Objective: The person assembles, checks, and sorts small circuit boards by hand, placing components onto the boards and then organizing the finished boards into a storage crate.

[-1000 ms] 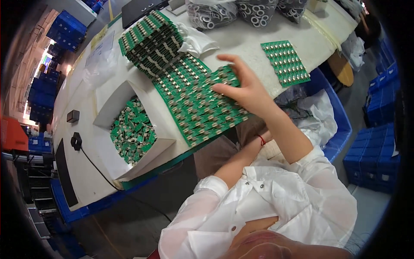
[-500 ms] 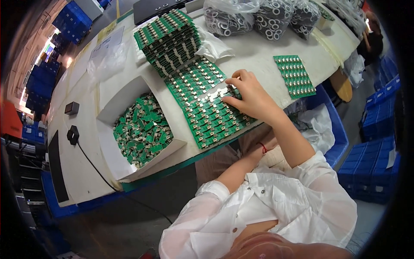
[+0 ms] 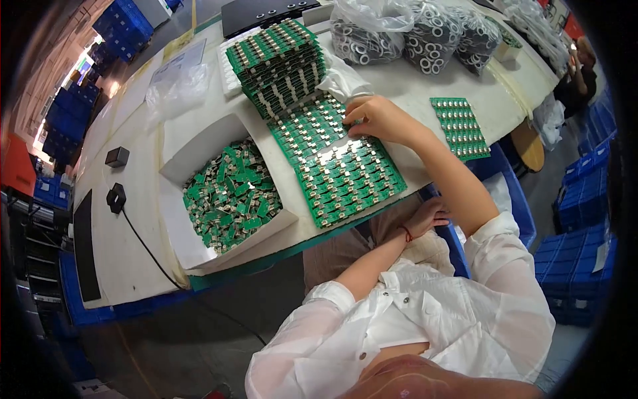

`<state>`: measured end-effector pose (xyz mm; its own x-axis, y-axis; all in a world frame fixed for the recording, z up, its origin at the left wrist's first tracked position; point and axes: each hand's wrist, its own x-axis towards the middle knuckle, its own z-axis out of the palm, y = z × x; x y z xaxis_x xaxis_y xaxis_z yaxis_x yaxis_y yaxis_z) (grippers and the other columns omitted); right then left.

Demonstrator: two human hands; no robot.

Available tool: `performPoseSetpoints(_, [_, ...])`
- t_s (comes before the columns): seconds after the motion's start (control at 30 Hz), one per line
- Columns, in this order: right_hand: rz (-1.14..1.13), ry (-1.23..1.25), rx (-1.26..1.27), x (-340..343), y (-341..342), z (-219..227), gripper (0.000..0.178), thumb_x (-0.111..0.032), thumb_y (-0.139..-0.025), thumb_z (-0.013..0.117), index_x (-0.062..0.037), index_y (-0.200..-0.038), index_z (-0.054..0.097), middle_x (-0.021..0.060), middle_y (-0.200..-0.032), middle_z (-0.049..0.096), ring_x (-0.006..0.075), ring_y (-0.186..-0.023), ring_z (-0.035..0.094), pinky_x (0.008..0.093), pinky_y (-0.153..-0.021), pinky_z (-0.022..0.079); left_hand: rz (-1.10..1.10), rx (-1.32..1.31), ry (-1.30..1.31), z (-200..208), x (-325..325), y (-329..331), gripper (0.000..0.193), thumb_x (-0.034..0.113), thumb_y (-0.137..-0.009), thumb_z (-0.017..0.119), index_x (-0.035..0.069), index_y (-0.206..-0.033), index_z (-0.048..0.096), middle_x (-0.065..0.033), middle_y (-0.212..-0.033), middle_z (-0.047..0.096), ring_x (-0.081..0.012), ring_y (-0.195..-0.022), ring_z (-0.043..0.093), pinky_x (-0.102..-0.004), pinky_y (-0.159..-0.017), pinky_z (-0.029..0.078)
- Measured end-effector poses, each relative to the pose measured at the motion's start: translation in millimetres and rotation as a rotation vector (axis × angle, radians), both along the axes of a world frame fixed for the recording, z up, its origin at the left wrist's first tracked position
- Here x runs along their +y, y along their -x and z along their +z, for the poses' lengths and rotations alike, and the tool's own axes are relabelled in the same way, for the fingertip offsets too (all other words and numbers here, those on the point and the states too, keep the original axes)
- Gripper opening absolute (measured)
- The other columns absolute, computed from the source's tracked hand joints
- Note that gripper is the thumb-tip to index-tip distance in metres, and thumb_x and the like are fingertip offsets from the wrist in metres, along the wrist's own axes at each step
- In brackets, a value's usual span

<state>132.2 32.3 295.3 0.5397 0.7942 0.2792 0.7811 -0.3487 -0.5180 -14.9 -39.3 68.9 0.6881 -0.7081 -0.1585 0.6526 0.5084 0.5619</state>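
Note:
Two green circuit board panels lie end to end in front of me, the far panel (image 3: 309, 130) and the near panel (image 3: 349, 176), both dotted with rows of small metal connectors. My right hand (image 3: 380, 121) is over their right side where they meet, its thumb and fingers bent together at the far panel's edge. What the fingertips hold, if anything, is hidden. Low by my lap, below the table edge, rests my left hand (image 3: 428, 214), its fingers loosely apart and holding nothing visible. A tall stack of similar panels (image 3: 276, 70) stands behind the far panel.
On the left, a white open box (image 3: 193, 149) holds many small separated boards. Another panel (image 3: 460, 130) lies at the right. Clear bags of ringed dark parts (image 3: 365, 40) stand at the back. A blue bin (image 3: 515, 193) is beside my lap; a cabled black block (image 3: 115, 197) sits far left.
My right hand has moved away from the near panel to the far panel's edge, and its fingers have drawn together. My left hand now shows more, further right over my lap. The view has shifted slightly.

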Motion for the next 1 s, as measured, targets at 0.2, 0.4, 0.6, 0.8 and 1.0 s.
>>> performPoseSetpoints(0.2, [0.003, -0.059, -0.241, 0.5, 8.8, 8.4, 0.025, -0.013, -0.079, 0.07, -0.0004, -0.1, 0.066, 0.0128, -0.099, 0.064, 0.0306, -0.094, 0.06, 0.0385, -0.08, 0.05, -0.036, -0.058, -0.028, -9.3, 0.2, -0.6, 0.036, 0.038, -0.096, 0.051, 0.015, -0.124, 0.051, -0.0034, -0.116, 0.059, -0.0196, -0.108, 0.058, -0.0374, -0.09, 0.048])
performPoseSetpoints(0.4, [-0.105, 0.049, -0.62, 8.6, 18.8, 12.6, 0.023, -0.01, -0.083, 0.062, 0.0004, -0.104, 0.058, 0.0108, -0.098, 0.063, 0.0283, -0.094, 0.06, 0.036, -0.077, 0.052, -0.035, -0.074, 0.001, -6.0, -0.4, 1.1, 0.037, 0.038, -0.096, 0.05, 0.015, -0.125, 0.05, -0.001, -0.114, 0.06, -0.0163, -0.105, 0.058, -0.0354, -0.088, 0.049])
performPoseSetpoints(0.6, [-0.158, -0.257, -0.788, 6.3, 25.1, 12.0, 0.016, -0.011, -0.083, 0.062, -0.0037, -0.096, 0.056, 0.0075, -0.083, 0.061, 0.0252, -0.08, 0.061, 0.0341, -0.066, 0.052, -0.062, -0.115, -0.04, 9.2, 5.9, 2.2, 0.049, 0.046, -0.097, 0.047, 0.011, -0.131, 0.045, -0.0052, -0.124, 0.057, -0.0158, -0.108, 0.057, -0.0355, -0.095, 0.046])
performPoseSetpoints(0.8, [-0.474, -0.642, -0.326, -27.8, 39.8, 40.4, 0.012, -0.009, -0.089, 0.063, -0.0015, -0.098, 0.064, 0.0103, -0.086, 0.067, 0.0214, -0.078, 0.066, 0.03, -0.067, 0.053, -0.016, -0.043, -0.093, 3.0, 0.3, 4.4, 0.038, 0.035, -0.097, 0.049, 0.014, -0.128, 0.049, -0.0017, -0.117, 0.059, -0.013, -0.1, 0.059, -0.0329, -0.086, 0.049])
performPoseSetpoints(1.0, [-0.426, -1.009, 0.155, -132.1, 61.9, 47.0, 0.018, -0.01, -0.094, 0.059, 0.002, -0.104, 0.067, 0.0057, -0.092, 0.068, 0.0105, -0.079, 0.064, 0.0245, -0.068, 0.055, -0.01, -0.014, 0.019, -12.4, -0.2, 0.1, 0.042, 0.031, -0.097, 0.05, 0.011, -0.133, 0.044, -0.0083, -0.12, 0.059, -0.0218, -0.107, 0.059, -0.0382, -0.091, 0.048])
